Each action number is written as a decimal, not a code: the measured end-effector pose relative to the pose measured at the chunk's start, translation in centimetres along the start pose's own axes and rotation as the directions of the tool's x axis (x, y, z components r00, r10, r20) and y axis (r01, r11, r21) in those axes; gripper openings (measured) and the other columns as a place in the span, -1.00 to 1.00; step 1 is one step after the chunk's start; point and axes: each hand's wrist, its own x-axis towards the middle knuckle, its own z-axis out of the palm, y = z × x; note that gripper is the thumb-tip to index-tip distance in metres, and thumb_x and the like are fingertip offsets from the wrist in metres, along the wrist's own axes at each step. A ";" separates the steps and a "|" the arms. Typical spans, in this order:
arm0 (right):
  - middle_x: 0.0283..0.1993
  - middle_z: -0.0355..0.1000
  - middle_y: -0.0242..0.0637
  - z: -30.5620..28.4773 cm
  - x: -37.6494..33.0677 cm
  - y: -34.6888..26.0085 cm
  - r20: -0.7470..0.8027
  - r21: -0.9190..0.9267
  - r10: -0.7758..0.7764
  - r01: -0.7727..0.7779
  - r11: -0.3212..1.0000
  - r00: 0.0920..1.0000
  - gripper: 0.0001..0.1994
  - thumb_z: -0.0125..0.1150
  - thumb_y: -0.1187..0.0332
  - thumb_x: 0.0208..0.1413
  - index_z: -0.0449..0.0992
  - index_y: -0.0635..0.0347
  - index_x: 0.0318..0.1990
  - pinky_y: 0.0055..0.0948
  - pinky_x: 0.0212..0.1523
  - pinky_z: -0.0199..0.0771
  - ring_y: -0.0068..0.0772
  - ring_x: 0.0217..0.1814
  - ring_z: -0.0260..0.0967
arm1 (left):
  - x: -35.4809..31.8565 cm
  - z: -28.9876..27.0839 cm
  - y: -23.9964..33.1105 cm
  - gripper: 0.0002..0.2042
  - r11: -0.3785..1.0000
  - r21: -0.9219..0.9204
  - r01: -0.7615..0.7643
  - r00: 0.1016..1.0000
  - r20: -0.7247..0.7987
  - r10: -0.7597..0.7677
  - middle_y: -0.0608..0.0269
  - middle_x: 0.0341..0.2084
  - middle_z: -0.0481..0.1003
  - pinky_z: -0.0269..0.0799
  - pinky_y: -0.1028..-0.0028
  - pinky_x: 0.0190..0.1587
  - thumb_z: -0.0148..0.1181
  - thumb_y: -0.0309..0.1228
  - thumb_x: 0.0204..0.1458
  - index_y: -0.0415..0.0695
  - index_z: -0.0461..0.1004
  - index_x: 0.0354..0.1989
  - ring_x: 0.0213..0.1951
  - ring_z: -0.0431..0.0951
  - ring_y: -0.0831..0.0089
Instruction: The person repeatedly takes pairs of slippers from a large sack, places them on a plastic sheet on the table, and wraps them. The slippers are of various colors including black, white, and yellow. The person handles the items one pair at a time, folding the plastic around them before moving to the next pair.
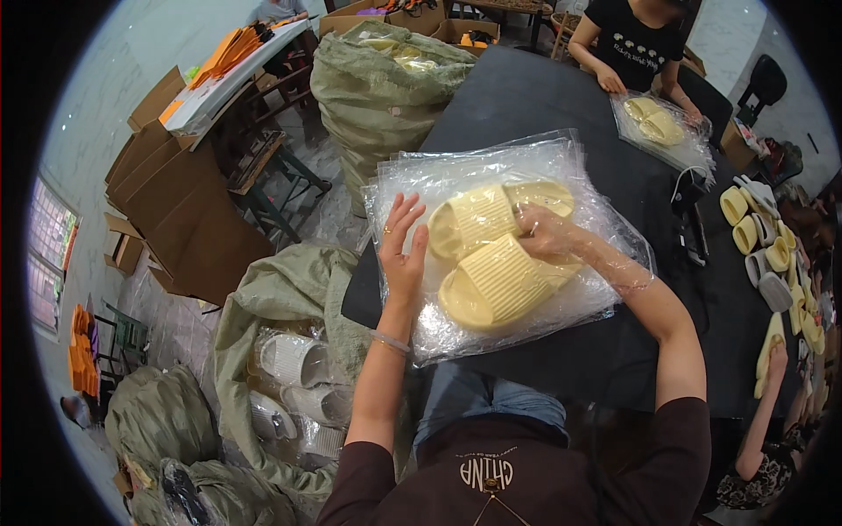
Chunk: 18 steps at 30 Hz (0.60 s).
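Nearest the camera, the person's dark brown top and blue trousers filled the bottom edge, with both bare forearms reaching up from there to the black tabletop point(526, 96). The left hand point(402, 245) lay flat with its fingers spread apart, gripping nothing, the palm pressed on the left edge of a stack of clear plastic bags point(456, 171). Just right of that hand, a pair of pale yellow slippers point(495, 250) sat inside the top bag, one above the other, ribbed straps up. The right hand point(545, 232) was pushed inside the same bag, plastic wrapped around the wrist and forearm, its fingers closed on the upper edge of the nearer slipper where the two slippers touched.

Below the left hand, off the tabletop, an open green woven sack point(281, 289) on the floor held bagged white slippers point(294, 359). Well beyond the left hand stood a tall, stuffed green sack point(377, 88), with flat brown cardboard point(175, 202) leaning farther left. Far beyond the right hand, another person in a black top point(631, 39) pressed both hands on a bagged yellow pair point(653, 123). Off to the right of the right hand, loose yellow and grey slippers point(767, 250) lay in a row along the tabletop's edge.
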 end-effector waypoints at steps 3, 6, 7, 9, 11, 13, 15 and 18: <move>-0.07 0.42 -0.09 0.4 0.0 2.3 0.062 -0.036 0.068 -0.066 0.997 0.996 -0.72 0.17 0.22 0.08 0.54 0.22 -0.15 -0.29 0.00 0.34 -0.21 0.00 0.36 | 0.4 0.9 -0.6 -0.62 0.949 0.314 0.011 0.977 0.198 -0.077 0.17 0.23 0.24 -0.05 0.23 0.30 -0.02 -0.38 0.14 -0.12 0.33 0.15 0.31 0.12 0.24; -0.03 0.36 -0.03 0.8 0.1 3.1 0.084 -0.272 0.054 -0.029 0.962 0.995 -0.66 0.16 0.16 0.07 0.53 0.25 -0.16 -0.22 0.08 0.23 -0.04 0.06 0.26 | -0.4 1.8 -1.3 -0.49 0.787 0.617 -0.010 0.922 0.311 -0.232 0.18 0.32 0.07 -0.17 0.22 0.34 -0.25 -0.18 0.23 -0.10 0.05 0.32 0.35 0.01 0.28; -0.08 0.37 -0.02 0.2 -0.4 3.1 0.100 -0.268 0.041 -0.012 0.963 0.994 -0.66 0.12 0.15 0.09 0.49 0.24 -0.13 -0.17 0.06 0.24 -0.03 0.05 0.26 | -0.6 2.0 -1.5 -0.47 0.743 0.669 -0.011 0.908 0.319 -0.273 0.19 0.34 0.02 -0.20 0.22 0.34 -0.30 -0.14 0.24 -0.10 0.01 0.34 0.36 -0.03 0.28; -0.08 0.36 -0.01 0.4 -2.6 8.4 -0.082 -0.083 0.141 -0.147 0.986 0.987 -0.67 0.11 0.15 0.08 0.50 0.25 -0.18 -0.17 0.06 0.24 -0.01 0.04 0.27 | -0.6 2.9 -2.1 -0.38 0.669 0.740 -0.063 0.864 0.376 -0.335 0.22 0.37 -0.09 -0.28 0.23 0.37 -0.41 0.01 0.24 -0.12 -0.10 0.37 0.39 -0.12 0.30; -0.10 0.37 0.01 -2.2 -4.9 10.0 -0.088 -0.372 0.005 -0.038 0.928 0.996 -0.69 0.11 0.18 0.06 0.49 0.26 -0.19 -0.17 0.04 0.26 0.02 0.00 0.29 | -0.8 3.2 -2.0 -0.35 0.617 0.779 -0.114 0.855 0.393 -0.338 0.21 0.37 -0.09 -0.28 0.23 0.37 -0.37 0.05 0.22 -0.12 -0.10 0.37 0.38 -0.12 0.29; -0.13 0.37 0.03 -5.4 -6.0 7.5 -0.043 -0.528 0.086 -0.096 0.844 0.995 -0.72 0.12 0.23 0.03 0.48 0.26 -0.22 -0.17 0.00 0.28 0.04 -0.05 0.31 | -1.0 2.4 -2.1 -0.27 0.595 0.798 -0.099 0.852 0.377 -0.363 0.19 0.37 -0.09 -0.30 0.24 0.37 -0.28 0.14 0.15 -0.14 -0.07 0.36 0.39 -0.13 0.29; -0.19 0.39 0.03 -8.5 -9.3 7.6 -0.116 -0.595 0.206 -0.234 0.769 0.972 -0.77 0.13 0.30 -0.04 0.47 0.27 -0.28 -0.13 -0.07 0.30 0.05 -0.12 0.32 | -0.8 2.8 -1.7 -0.23 0.607 0.785 -0.125 0.854 0.396 -0.336 0.17 0.37 -0.08 -0.31 0.23 0.37 -0.22 0.18 0.11 -0.15 -0.04 0.35 0.39 -0.13 0.28; -0.35 0.42 -0.08 -12.2 -14.4 5.9 -0.390 -0.589 0.182 -0.396 0.704 0.903 -0.80 0.24 0.28 -0.15 0.50 0.21 -0.41 -0.13 -0.20 0.35 0.02 -0.24 0.37 | -0.9 2.6 -1.3 -0.16 0.615 0.779 -0.120 0.860 0.391 -0.328 0.14 0.36 -0.07 -0.32 0.22 0.37 -0.14 0.23 0.04 -0.18 -0.01 0.34 0.39 -0.14 0.26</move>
